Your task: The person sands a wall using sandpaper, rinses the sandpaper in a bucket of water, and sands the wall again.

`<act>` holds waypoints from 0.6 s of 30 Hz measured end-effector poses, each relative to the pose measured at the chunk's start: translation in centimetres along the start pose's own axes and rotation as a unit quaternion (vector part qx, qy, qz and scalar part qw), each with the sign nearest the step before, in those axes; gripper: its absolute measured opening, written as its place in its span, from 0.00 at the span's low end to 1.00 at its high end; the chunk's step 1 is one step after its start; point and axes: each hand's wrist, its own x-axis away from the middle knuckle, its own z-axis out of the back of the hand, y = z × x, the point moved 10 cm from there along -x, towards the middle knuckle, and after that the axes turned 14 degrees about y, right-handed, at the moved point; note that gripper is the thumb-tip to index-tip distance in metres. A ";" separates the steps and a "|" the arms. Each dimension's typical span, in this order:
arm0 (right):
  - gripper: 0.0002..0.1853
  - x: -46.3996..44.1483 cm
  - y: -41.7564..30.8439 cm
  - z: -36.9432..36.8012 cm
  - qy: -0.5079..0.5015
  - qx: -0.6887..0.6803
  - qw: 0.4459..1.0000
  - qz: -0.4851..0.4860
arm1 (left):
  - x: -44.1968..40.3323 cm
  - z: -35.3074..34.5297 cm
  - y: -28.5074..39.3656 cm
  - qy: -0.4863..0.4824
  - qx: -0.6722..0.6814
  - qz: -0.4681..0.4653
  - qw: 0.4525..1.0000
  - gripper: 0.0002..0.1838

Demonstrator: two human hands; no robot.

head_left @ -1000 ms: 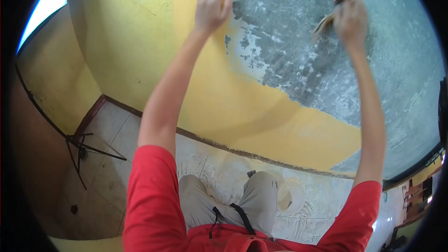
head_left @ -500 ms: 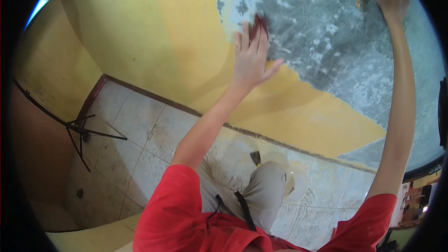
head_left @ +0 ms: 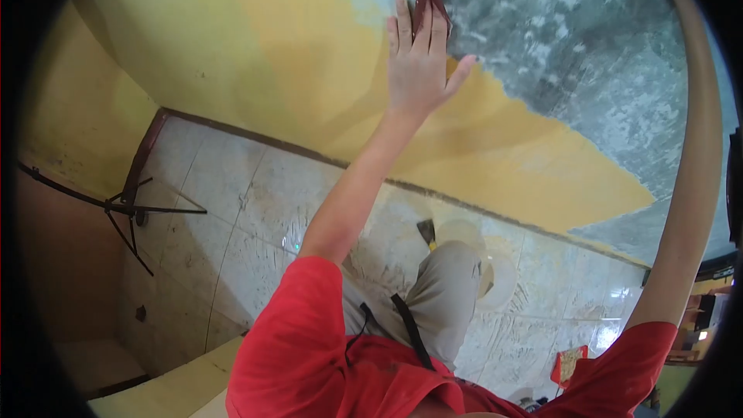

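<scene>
My left hand (head_left: 416, 70) presses a folded piece of dark red sandpaper (head_left: 439, 1) against the wall, its fingers stretched over the sheet and the thumb spread to the right. Under it the wall (head_left: 518, 54) is bare grey with white patches, bordering yellow paint (head_left: 333, 85) on the left and below. Raised along the right side is my right forearm (head_left: 700, 108). The right hand itself lies beyond the top edge of the view.
On the tiled floor near my knee lies a scraper (head_left: 426, 232) beside pale round containers (head_left: 501, 282). A red tray (head_left: 567, 368) with pale bits sits lower right. Black stand legs (head_left: 124, 207) occupy the left corner. A dark skirting (head_left: 309, 156) follows the wall.
My left hand has moved up the wall with the sandpaper. My right hand, earlier at the top right with a tan, ragged piece, has gone out of view. The red tray has come into view.
</scene>
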 end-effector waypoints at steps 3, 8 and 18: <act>0.19 0.4 0.5 -0.2 0.014 0.005 1.000 0.009 | 2.5 0.4 0.0 -0.003 -0.013 -0.003 1.000 0.47; 0.19 0.1 -0.8 0.6 0.042 0.016 0.999 0.016 | 0.8 0.5 -0.8 -0.003 0.000 -0.022 1.000 0.44; 0.20 0.9 0.8 -0.5 0.006 0.039 0.999 0.027 | 1.3 0.8 -0.8 -0.004 -0.003 -0.013 1.000 0.44</act>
